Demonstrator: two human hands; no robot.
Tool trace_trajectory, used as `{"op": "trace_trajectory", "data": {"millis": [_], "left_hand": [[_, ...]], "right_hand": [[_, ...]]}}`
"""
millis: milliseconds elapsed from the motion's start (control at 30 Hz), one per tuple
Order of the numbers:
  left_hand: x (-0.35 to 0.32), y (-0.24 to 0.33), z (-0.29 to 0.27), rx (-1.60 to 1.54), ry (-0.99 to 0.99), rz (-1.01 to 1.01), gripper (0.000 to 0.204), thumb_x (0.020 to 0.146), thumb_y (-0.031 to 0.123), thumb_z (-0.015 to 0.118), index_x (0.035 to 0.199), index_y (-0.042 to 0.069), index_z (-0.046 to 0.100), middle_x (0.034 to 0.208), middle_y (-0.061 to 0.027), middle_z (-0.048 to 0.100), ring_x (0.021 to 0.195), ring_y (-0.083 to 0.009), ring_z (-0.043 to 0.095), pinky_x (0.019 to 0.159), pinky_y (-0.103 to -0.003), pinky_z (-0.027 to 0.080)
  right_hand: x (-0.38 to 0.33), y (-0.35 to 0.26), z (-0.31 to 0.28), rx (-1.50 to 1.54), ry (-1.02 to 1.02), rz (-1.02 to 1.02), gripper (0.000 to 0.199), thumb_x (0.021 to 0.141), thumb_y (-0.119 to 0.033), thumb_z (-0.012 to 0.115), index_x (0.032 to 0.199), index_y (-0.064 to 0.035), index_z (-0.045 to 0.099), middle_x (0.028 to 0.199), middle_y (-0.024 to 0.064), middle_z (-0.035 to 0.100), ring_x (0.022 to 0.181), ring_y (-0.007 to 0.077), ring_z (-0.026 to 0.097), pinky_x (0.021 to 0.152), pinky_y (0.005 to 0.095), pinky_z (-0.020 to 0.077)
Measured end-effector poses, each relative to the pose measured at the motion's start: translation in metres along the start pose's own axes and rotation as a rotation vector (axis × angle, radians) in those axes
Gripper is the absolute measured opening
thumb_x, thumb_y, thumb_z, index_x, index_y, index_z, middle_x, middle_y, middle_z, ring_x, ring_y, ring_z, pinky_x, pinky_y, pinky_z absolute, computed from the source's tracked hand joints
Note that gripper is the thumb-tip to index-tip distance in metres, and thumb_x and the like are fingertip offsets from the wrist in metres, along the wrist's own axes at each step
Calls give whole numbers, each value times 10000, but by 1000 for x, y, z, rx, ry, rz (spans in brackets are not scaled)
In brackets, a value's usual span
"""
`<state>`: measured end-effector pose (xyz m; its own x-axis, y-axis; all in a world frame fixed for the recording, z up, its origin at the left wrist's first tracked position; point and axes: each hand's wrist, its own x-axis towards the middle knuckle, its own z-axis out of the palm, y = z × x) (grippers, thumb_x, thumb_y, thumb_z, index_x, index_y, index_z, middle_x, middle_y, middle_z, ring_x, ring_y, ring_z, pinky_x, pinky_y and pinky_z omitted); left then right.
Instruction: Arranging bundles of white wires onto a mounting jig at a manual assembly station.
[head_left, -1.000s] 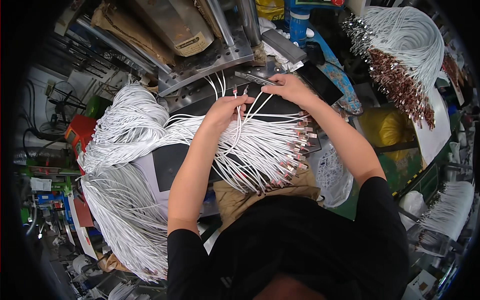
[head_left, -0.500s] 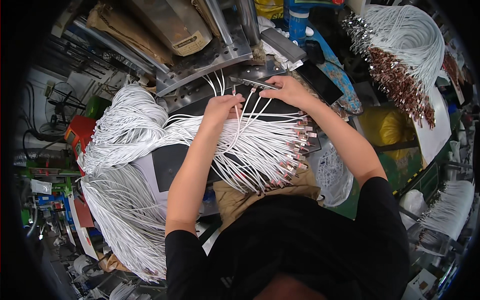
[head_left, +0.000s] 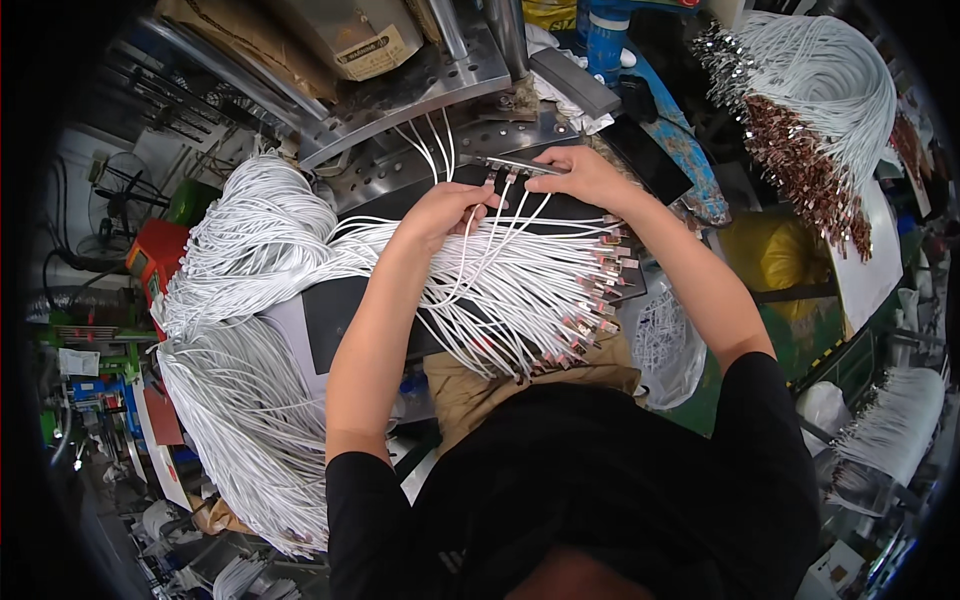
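Note:
A big bundle of thin white cables (head_left: 250,300) with metal plug ends (head_left: 590,310) fans across a dark work surface (head_left: 335,320) in front of me. My left hand (head_left: 445,212) pinches a few white cables near their middle. My right hand (head_left: 580,175) rests on a narrow metal bar (head_left: 520,165) where several plug ends sit side by side, fingers closed over a cable end. Both hands lie just below a perforated steel plate (head_left: 400,95) of a machine.
Another bunch of white cables with brown plug ends (head_left: 800,130) hangs at the upper right. A yellow bag (head_left: 770,255), a blue bottle (head_left: 605,40), a cardboard box (head_left: 350,30), a red device (head_left: 145,262) and a fan (head_left: 110,215) surround the bench.
Both hands have shifted slightly up toward the metal bar, and a few cables have been drawn up with them.

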<state>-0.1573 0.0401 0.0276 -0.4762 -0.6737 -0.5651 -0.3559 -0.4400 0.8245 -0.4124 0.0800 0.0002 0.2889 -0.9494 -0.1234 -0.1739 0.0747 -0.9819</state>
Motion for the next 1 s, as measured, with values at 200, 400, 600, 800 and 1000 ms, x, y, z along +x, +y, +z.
{"op": "trace_trajectory", "data": {"millis": [200,400,600,800,1000], "left_hand": [[-1,-6,4,-33,18,31,365,1006,364,606,993,27,743,677,68,553,587,-49,462,544,-199,377],[-12,9,-7,479,244,200,383,988,385,614,1018,22,730,796,13,664,660,-119,589,636,-236,470],[25,6,-64,-300,491,362,502,982,421,598,1185,-36,633,1015,-141,725,814,-217,685,715,-314,528],[8,18,-43,-264,76,224,528,993,440,591,1262,-14,581,917,-81,672,693,-134,582,649,-250,462],[-42,-15,-40,91,414,327,443,1006,402,586,1161,-11,632,821,-35,631,679,-102,528,630,-261,426]], "right_hand": [[-1,2,2,-51,-51,-82,346,887,-233,766,1117,13,683,967,46,723,828,81,632,743,239,493],[7,-9,-8,-584,116,-187,300,918,-272,708,1069,-14,693,914,82,697,835,226,649,763,342,506],[111,-14,19,-829,643,-800,291,898,-297,675,1036,-41,696,1015,147,658,990,351,612,846,447,502],[269,13,-26,-794,644,-803,288,924,-263,642,1093,-31,662,1081,184,662,1018,355,610,873,422,497],[293,10,5,-573,511,-716,205,946,-211,599,1040,-37,654,1000,119,645,911,238,593,810,384,507]]}}
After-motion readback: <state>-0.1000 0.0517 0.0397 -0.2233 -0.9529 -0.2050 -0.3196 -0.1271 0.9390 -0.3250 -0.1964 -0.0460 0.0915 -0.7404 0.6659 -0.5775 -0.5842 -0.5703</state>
